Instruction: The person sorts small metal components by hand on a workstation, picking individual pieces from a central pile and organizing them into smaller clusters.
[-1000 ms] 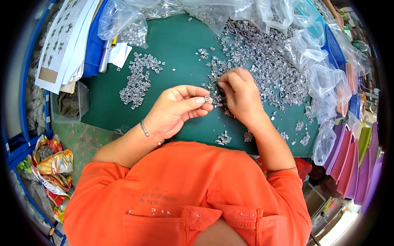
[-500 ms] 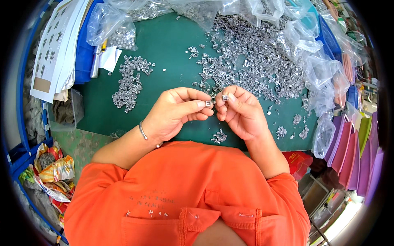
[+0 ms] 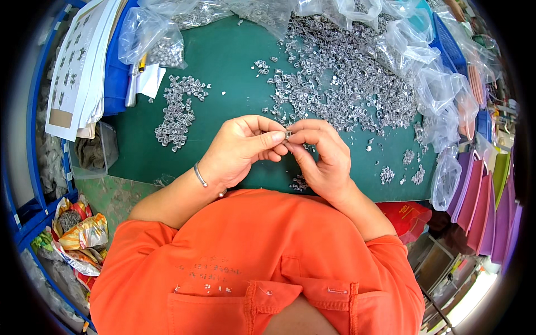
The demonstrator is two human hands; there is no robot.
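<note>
My left hand (image 3: 241, 146) pinches a small square metal piece (image 3: 288, 134) between thumb and forefinger. From the other side, my right hand (image 3: 324, 159) closes thumb and fingers at the same spot, so the fingertips of both hands meet there. Whether a second piece sits between them is hidden by the fingers. A small cluster of metal pieces (image 3: 300, 183) lies just below, partly behind my right hand. Left of my hands is a pile of small metal loops (image 3: 177, 111), and beyond them spreads a much larger heap (image 3: 346, 84) of similar pieces.
The green tabletop (image 3: 223, 61) carries small scrap bits (image 3: 387, 175) at the right. Clear plastic bags (image 3: 444, 106) line the back and right edges. Printed sheets (image 3: 75, 67) lean on a blue bin (image 3: 116, 84) at the left. Coloured folders (image 3: 480, 201) stand at the right.
My hands have come together: each held a small metal piece slightly apart before, and now their fingertips touch. My right hand has turned, its fingers reaching over to the left.
</note>
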